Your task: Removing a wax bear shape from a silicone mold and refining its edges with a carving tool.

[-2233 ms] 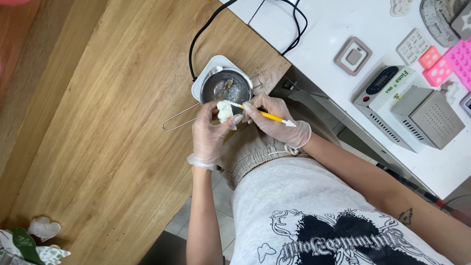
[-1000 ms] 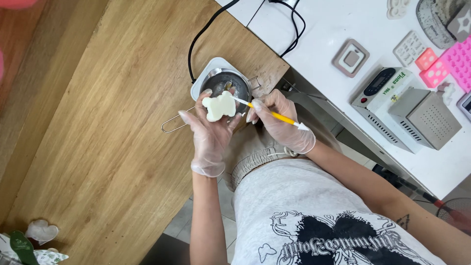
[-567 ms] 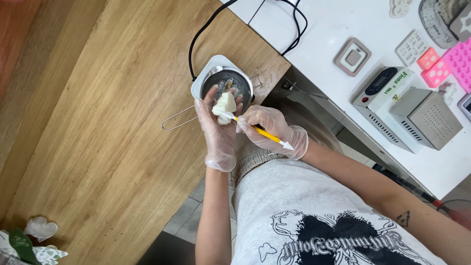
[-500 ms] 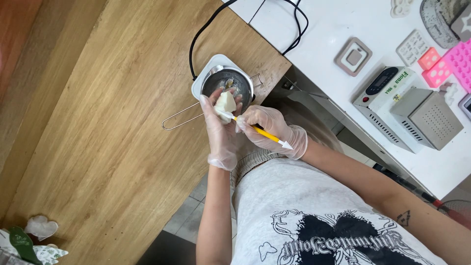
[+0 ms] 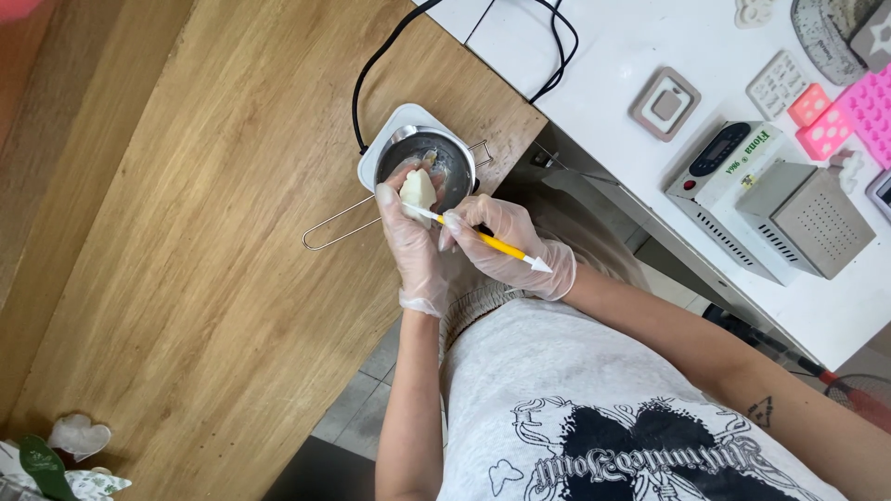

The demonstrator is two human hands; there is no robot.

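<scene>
Trimming step, by the look of it | left hand (image 5: 415,243) clasps pale wax piece (image 5: 417,188) above small metal pot (image 5: 437,162) | right hand (image 5: 509,249) pinches yellow tool (image 5: 483,237), tip touching the piece | next likely needs a steady tip and a firm grip | wooden table (image 5: 186,232) beneath.

This looks like a small craft workshop, likely for casting wax or soap. A small metal pot (image 5: 436,167) sits on a white electric warmer (image 5: 390,130) at the edge of a wooden table (image 5: 186,232), and the white bench (image 5: 631,46) alongside holds pink silicone moulds (image 5: 840,116), a digital scale (image 5: 719,162) and a grey metal box (image 5: 807,218).
</scene>
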